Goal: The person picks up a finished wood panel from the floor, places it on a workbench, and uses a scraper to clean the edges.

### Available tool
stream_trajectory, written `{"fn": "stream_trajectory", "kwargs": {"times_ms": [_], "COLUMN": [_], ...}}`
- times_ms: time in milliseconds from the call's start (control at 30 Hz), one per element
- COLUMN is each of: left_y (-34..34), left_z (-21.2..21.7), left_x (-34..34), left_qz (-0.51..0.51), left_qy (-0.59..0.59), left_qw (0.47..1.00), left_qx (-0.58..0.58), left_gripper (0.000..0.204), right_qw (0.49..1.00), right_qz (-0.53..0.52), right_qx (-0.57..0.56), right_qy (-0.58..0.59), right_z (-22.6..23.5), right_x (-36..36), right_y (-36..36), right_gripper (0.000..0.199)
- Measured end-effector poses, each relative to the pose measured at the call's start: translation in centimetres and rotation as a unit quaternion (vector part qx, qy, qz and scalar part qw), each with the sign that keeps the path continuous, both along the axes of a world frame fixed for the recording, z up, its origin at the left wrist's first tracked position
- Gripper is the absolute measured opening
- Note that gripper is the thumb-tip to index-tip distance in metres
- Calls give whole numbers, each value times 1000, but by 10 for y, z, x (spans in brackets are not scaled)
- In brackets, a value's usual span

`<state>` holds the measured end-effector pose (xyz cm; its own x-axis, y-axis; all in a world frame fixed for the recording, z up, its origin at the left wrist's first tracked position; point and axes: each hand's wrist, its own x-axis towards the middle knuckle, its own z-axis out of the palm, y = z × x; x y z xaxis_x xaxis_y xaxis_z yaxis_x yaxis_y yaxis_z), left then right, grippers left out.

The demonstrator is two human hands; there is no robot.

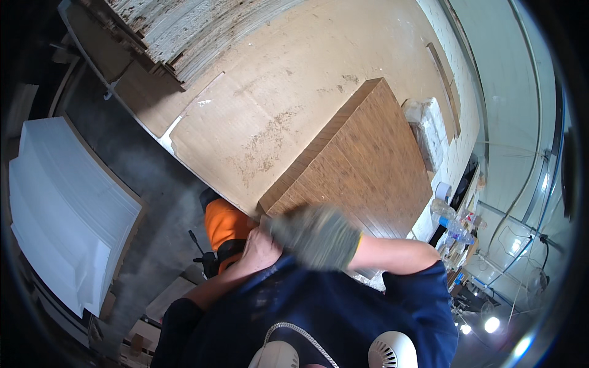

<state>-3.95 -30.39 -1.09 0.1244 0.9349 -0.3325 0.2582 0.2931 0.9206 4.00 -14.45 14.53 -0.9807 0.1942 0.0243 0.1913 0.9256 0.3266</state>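
Note:
A brown wood-grain stack of panels (368,156) lies on the cardboard-covered table in front of me, its striped side edge facing left. At its near left corner my two hands meet close to my body. My left hand (261,250) is bare, with its fingers curled closed; what they hold, if anything, is hidden. A grey-green knit glove covers my right hand (319,238), which is smeared by motion. It overlaps the near end of the panels in the view and partly covers the fingertips of my left hand; its own fingers cannot be made out.
Rough, pale-edged boards (190,30) are stacked at the far left of the table (245,116). A plastic-wrapped white pack (427,132) lies right of the panels, near a wooden strip (445,86). Clear bottles (451,224) stand at right. White sheets (70,202) lie low at left.

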Motion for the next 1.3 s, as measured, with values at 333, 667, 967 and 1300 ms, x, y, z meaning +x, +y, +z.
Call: {"fn": "stream_trajectory", "kwargs": {"times_ms": [333,667,967,1300], "left_y": [4,7,10,12], "left_z": [17,17,15,19], "left_x": [3,2,1,1], "left_qz": [62,73,75,79], "left_qy": [-79,-91,-98,-109], "left_qw": [991,990,988,988], "left_qx": [-85,-85,-92,-78], "left_gripper": [39,42,38,42], "right_qw": [901,920,911,876], "right_qz": [-156,-206,-163,-168], "right_qx": [-404,-332,-370,-420], "right_qy": [24,-16,-87,-167], "right_z": [-61,-41,-77,-20], "right_x": [53,30,74,24], "right_y": [-13,-7,-3,2], "right_gripper": [26,25,21,24]}}
